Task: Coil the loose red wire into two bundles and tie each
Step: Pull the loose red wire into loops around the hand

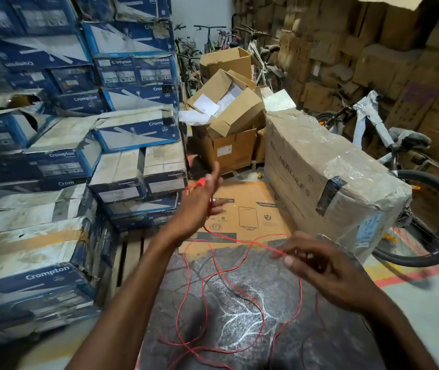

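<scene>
Loose red wire (pixel 222 273) lies in tangled loops on a dark patterned cloth (pixel 239 311) in front of me. My left hand (pixel 199 206) is raised above a flat brown carton (pixel 250 209), with red wire wound around its fingers and thumb. From there a strand runs down and right to my right hand (pixel 327 273), which pinches the wire between thumb and fingers over the cloth. More loops trail toward the bottom edge of the view.
Stacked blue and white Crompton boxes (pixel 60 161) fill the left. A large plastic-wrapped carton (pixel 319 166) stands at the right, with a bicycle (pixel 413 198) behind it. Open brown boxes (pixel 229 116) and more bicycles sit at the back. A wooden pallet (pixel 130 257) shows beneath.
</scene>
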The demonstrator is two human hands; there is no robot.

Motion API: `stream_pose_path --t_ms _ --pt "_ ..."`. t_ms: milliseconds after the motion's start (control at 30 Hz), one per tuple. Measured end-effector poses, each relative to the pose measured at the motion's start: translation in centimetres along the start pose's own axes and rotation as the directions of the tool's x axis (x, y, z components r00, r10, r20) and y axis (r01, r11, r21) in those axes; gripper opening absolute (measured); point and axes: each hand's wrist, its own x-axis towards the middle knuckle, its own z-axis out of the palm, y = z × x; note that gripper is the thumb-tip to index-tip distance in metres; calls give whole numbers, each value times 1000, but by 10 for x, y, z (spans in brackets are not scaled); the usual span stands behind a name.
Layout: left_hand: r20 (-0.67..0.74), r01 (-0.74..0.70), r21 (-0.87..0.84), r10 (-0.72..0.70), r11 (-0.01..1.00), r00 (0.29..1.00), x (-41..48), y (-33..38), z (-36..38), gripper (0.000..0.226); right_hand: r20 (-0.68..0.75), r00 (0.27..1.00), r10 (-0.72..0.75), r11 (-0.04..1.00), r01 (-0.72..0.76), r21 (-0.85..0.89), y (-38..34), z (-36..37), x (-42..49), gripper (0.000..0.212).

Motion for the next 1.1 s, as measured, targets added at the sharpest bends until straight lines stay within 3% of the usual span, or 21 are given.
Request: stream_pose_path --t_ms 67,133,200,267,300,367,467,600,700,833,1100 --pt "102 -25 337 -10 941 995 -12 -4 16 65 -88 994 -71 997 67 -47 -8 -16 17 23" --pt "207 -81 451 -16 889 978 -26 -7 30 79 -212 969 -131 990 116 -81 -11 -26 36 16" --pt "326 -36 260 -52 965 944 -39 -9 40 79 -337 939 -75 996 90 27 -11 -28 53 12" --pt "455 97 -179 -5 979 890 -51 -7 49 63 -409 910 71 969 34 244 -6 -24 64 9" --pt "501 178 -393 48 902 864 -57 -3 53 59 -424 895 135 946 11 325 -3 -18 69 8" --pt "505 306 -713 160 631 848 -64 3 63 49 -422 875 236 907 -42 420 8 -8 73 2" --pt "382 324 -910 222 257 897 -65 12 67 42 -389 854 345 870 -136 474 23 12 73 18" --pt "145 142 -989 142 35 979 -57 21 67 41 -292 873 390 872 -248 422 39 37 60 22" --pt "22 28 -995 67 -92 998 -51 17 69 37 -173 917 360 890 -282 358 44 50 48 26" --pt "-50 -52 -988 -16 -145 999 -43 9 71 37 -102 925 366 894 -319 316 43 63 35 34" --pt "-201 -219 -975 -279 -34 939 -15 -1 50 30 -134 936 326 944 -314 104 42 71 -2 43"
